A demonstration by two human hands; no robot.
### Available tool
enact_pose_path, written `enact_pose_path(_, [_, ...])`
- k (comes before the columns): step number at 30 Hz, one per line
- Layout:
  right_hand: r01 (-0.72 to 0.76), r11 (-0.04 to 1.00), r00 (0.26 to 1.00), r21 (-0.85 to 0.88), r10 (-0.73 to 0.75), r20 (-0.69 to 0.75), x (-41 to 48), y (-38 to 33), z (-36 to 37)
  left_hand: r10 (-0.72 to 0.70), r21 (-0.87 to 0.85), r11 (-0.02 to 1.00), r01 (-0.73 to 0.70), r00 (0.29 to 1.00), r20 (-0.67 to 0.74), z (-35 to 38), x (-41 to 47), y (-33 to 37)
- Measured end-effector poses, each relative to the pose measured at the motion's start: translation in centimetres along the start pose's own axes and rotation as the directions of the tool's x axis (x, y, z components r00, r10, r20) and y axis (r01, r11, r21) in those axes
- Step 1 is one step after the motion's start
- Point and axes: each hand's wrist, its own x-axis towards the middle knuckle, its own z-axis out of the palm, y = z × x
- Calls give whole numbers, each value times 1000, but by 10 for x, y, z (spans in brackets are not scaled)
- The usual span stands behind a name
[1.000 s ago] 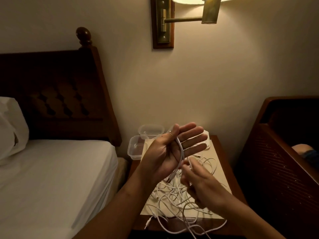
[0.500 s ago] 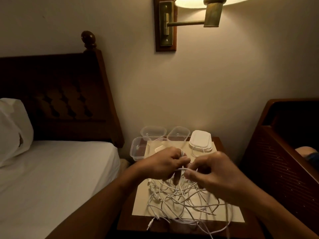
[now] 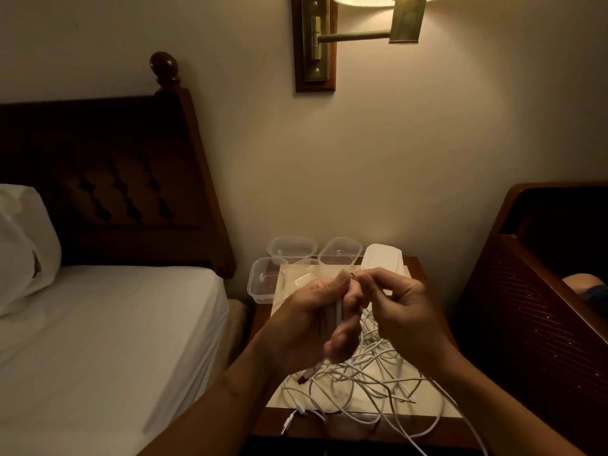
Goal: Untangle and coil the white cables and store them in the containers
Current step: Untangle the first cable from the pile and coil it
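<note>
Above the middle of the nightstand, the left hand has its fingers curled around a white cable, gripping it upright in the fist. The right hand is level with it and just beside it, thumb and forefinger pinching the same cable's top end near the left fingertips; its other fingers are loosely curled. The remaining white cables lie tangled on a paper sheet covering the nightstand's top, some strands trailing over its front edge. Clear containers stand open at the nightstand's back left corner, with a stack of lids at the back right.
</note>
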Motion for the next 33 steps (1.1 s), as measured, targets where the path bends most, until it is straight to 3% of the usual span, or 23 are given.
enact_pose_path(3, [-103,993,985,-62,110,135,-13,11,7,110,37,994,-106,984,-138,1,4,2])
enact_pose_path(5, [-131,955,965,-267,184,185,-18,14,7,117,67,992,-103,954,-275,2,9,4])
enact_pose_path(8, [-33,884,936,-467,191,295,-23,10,7,100,107,993,-58,891,-443,3,18,9])
enact_pose_path(11, [68,811,920,-581,175,352,-24,-1,1,72,272,959,77,863,-500,-2,22,13])
enact_pose_path(14, [186,695,908,-695,148,392,-24,-20,-9,70,501,831,242,847,-526,-6,23,16])
enact_pose_path(17, [274,701,921,-658,5,389,-19,-37,-19,7,706,565,428,852,-523,-3,21,20])
enact_pose_path(19, [317,740,923,-593,-98,372,-11,-38,-28,-92,736,493,464,869,-486,0,19,21])
enact_pose_path(24, [490,691,869,-532,-342,357,12,-39,-46,-237,659,614,433,899,-369,6,16,16])
enact_pose_path(27, [536,735,842,-414,-435,319,20,-39,-49,-287,530,761,374,927,-242,8,13,15])
enact_pose_path(30, [474,845,869,-247,-402,290,25,-35,-50,-303,360,878,317,948,-97,6,8,12])
enact_pose_path(33, [362,922,907,-133,-317,276,22,-26,-45,-228,227,948,224,974,-6,9,5,6])
